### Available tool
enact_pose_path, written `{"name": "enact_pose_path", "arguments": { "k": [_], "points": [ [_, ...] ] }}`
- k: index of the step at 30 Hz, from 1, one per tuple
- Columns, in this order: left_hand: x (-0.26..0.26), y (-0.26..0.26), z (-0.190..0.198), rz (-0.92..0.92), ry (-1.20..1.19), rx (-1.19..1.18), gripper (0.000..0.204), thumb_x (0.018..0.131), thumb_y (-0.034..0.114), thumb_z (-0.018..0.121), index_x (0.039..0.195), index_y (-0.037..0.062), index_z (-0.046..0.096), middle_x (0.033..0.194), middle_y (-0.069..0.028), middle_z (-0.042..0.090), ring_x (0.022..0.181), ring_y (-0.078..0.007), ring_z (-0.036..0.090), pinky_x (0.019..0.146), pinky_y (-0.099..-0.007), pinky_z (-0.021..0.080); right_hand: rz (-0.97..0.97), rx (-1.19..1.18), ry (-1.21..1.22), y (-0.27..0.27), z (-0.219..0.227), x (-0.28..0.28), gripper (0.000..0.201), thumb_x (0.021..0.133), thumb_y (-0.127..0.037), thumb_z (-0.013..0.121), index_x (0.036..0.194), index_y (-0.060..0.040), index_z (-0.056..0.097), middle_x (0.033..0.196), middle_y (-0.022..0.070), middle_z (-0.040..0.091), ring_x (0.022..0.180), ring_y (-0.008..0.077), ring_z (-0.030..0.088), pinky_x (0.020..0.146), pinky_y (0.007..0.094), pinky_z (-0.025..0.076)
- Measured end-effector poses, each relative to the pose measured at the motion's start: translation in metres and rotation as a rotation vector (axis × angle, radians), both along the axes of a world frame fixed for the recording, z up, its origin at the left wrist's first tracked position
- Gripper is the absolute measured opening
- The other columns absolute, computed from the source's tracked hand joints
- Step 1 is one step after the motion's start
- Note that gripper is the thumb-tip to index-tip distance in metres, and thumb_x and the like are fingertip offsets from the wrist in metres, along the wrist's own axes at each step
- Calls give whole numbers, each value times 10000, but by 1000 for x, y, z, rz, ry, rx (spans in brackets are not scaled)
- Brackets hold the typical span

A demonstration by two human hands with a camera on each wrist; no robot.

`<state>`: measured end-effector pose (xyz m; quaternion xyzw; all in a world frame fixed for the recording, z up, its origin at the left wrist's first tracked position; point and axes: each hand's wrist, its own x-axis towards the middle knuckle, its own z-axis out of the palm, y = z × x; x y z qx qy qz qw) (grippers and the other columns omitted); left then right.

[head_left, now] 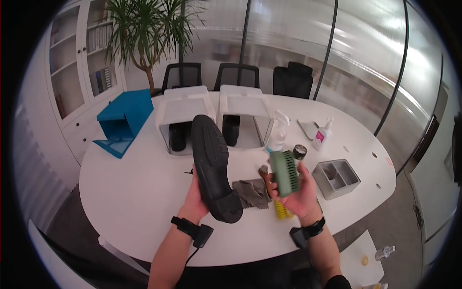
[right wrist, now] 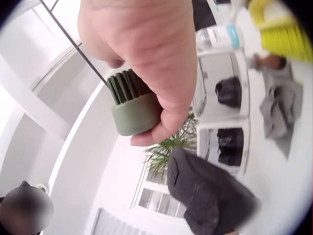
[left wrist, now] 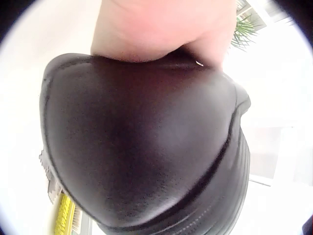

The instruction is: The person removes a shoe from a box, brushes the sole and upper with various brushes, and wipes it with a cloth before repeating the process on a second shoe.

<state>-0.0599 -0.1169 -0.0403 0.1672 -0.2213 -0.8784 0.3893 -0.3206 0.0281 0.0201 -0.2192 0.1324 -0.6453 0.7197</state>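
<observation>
A black leather shoe (head_left: 210, 156) is held up by my left hand (head_left: 193, 201), its sole turned toward the head camera and its heel low. In the left wrist view the shoe's smooth leather (left wrist: 137, 147) fills most of the picture below the hand. My right hand (head_left: 306, 196) grips a green brush (head_left: 284, 174) whose bristles point right, away from the shoe. The right wrist view shows fingers curled around the brush (right wrist: 137, 115). Below the hands lie a grey cloth (head_left: 252, 194), a wooden-handled brush (head_left: 264, 174) and a yellow-bristled brush (head_left: 283, 210).
Two clear-fronted shoe boxes (head_left: 187, 111) with black shoes (head_left: 231, 130) inside stand at the back. A blue bag (head_left: 127, 113) lies left. To the right are a spray bottle (head_left: 278, 135), a round tin (head_left: 300, 151), a pump bottle (head_left: 322, 136) and a grey divided box (head_left: 337, 178).
</observation>
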Motion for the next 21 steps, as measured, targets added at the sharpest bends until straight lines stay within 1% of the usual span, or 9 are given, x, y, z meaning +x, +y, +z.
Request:
{"name": "enact_pose_path", "arguments": {
  "k": [5, 7, 9, 11, 12, 15, 17, 19, 21],
  "points": [
    [4, 5, -4, -11, -17, -131, 827, 978, 727, 471, 1534, 115, 477, 1475, -85, 589, 1337, -267, 569, 1148, -476, 458, 54, 10, -211, -26, -1, 34, 565, 1089, -478, 461, 1413, -26, 557, 1320, 199, 628, 1122, 354, 660, 985, 466, 574],
    [4, 3, -5, -29, 14, -147, 823, 978, 714, 479, 1539, 112, 469, 1483, -93, 582, 1347, -270, 562, 1156, -479, 451, -221, 87, 53, -18, 30, 59, 553, 1059, -440, 530, 1450, -49, 546, 1330, 212, 620, 1109, 287, 651, 915, 419, 606],
    [3, 4, -5, -115, 66, -189, 808, 986, 693, 491, 1541, 107, 462, 1492, -103, 570, 1349, -271, 561, 1167, -476, 444, -233, 147, 63, -19, 47, 67, 525, 1042, -467, 558, 1345, -42, 611, 1336, 205, 641, 1043, 265, 676, 848, 381, 606],
    [0, 4, -7, -133, 83, -181, 803, 987, 688, 495, 1539, 105, 465, 1483, -103, 577, 1343, -270, 566, 1166, -472, 448, -351, 64, 461, -29, 45, 61, 530, 1025, -497, 583, 1332, -65, 600, 1299, 191, 665, 960, 235, 689, 791, 345, 586],
    [-1, 5, -8, -156, 84, -176, 798, 988, 683, 500, 1536, 103, 467, 1474, -103, 585, 1337, -268, 571, 1164, -469, 451, -463, 56, 689, -39, 47, 56, 628, 1037, -477, 605, 1487, -77, 425, 1380, 198, 627, 949, 212, 694, 751, 326, 562],
    [-3, 8, -7, -170, 51, -157, 770, 1002, 659, 511, 1529, 99, 474, 1459, -99, 597, 1316, -264, 591, 1146, -460, 472, -888, -147, 1069, -63, 39, 66, 714, 1092, -411, 561, 1631, -66, 247, 1441, 216, 539, 1174, 296, 600, 1040, 382, 480],
    [-5, 6, -13, -178, 51, -198, 752, 1013, 644, 509, 1530, 99, 472, 1460, -101, 596, 1312, -264, 597, 1139, -458, 481, -922, -338, 1459, -69, 34, 71, 719, 1102, -379, 548, 1655, -58, 219, 1426, 222, 517, 1269, 360, 529, 1151, 397, 381],
    [-5, 5, -14, -179, 49, -235, 734, 1025, 630, 508, 1530, 99, 470, 1462, -102, 594, 1308, -265, 604, 1132, -457, 490, -923, -430, 1550, -55, 42, 92, 691, 1039, -347, 652, 1619, -104, 366, 1390, 226, 540, 1237, 403, 554, 1108, 418, 434],
    [-2, 6, -9, -177, 117, -173, 686, 1049, 590, 505, 1527, 100, 472, 1465, -111, 592, 1310, -264, 609, 1126, -460, 502, -967, -846, 1924, -46, 38, 102, 704, 941, -312, 760, 1573, -188, 476, 1377, 232, 549, 1189, 433, 575, 1042, 464, 488]
  ]
}}
